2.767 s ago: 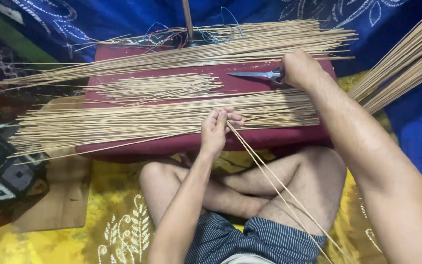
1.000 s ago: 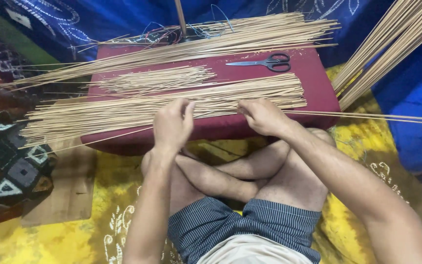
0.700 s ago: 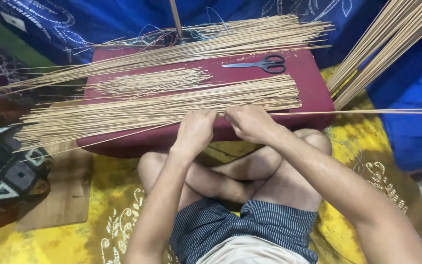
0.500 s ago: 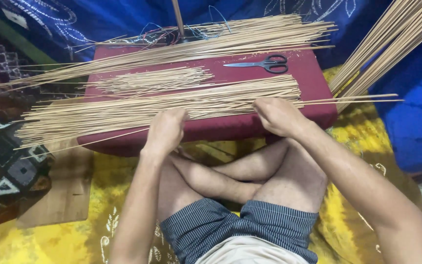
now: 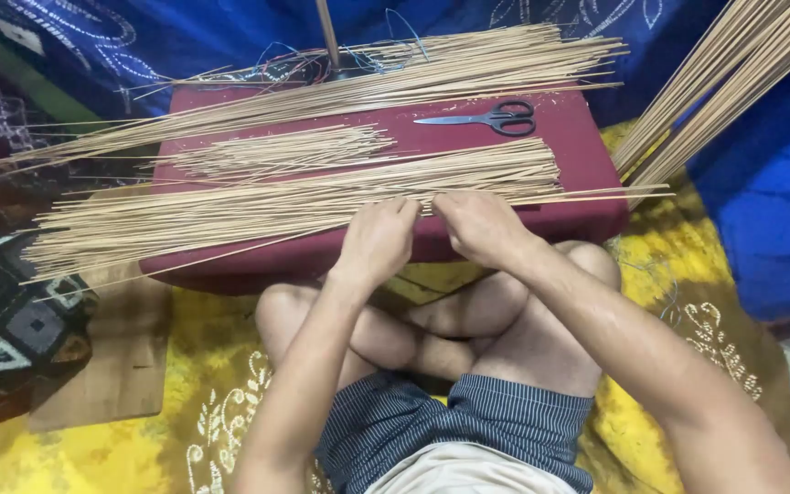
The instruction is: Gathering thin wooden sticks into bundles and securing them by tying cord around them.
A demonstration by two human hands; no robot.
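My left hand (image 5: 378, 240) and my right hand (image 5: 471, 224) sit close together at the front edge of a dark red cushioned board (image 5: 587, 137). Both pinch a few thin bamboo sticks (image 5: 596, 196) that run sideways and poke out past the board's right end. Just behind my hands lies a wide pile of thin sticks (image 5: 230, 210). A smaller, shorter pile of sticks (image 5: 285, 151) lies in the middle of the board, and a long bundle of sticks (image 5: 395, 82) lies along the back. Black-handled scissors (image 5: 496, 117) rest at the back right, untouched.
I sit cross-legged on a yellow patterned cloth (image 5: 669, 274). More long sticks (image 5: 715, 82) lean in from the upper right over blue fabric (image 5: 770, 201). A wooden board (image 5: 121, 366) and a patterned rug (image 5: 2, 311) lie to the left. A thin pole (image 5: 326, 37) and wires stand behind the board.
My right hand let go of the scissors and joined the left on the sticks. The sticks swung from my lap to lie across the board and slid leftward. Hands now close together.
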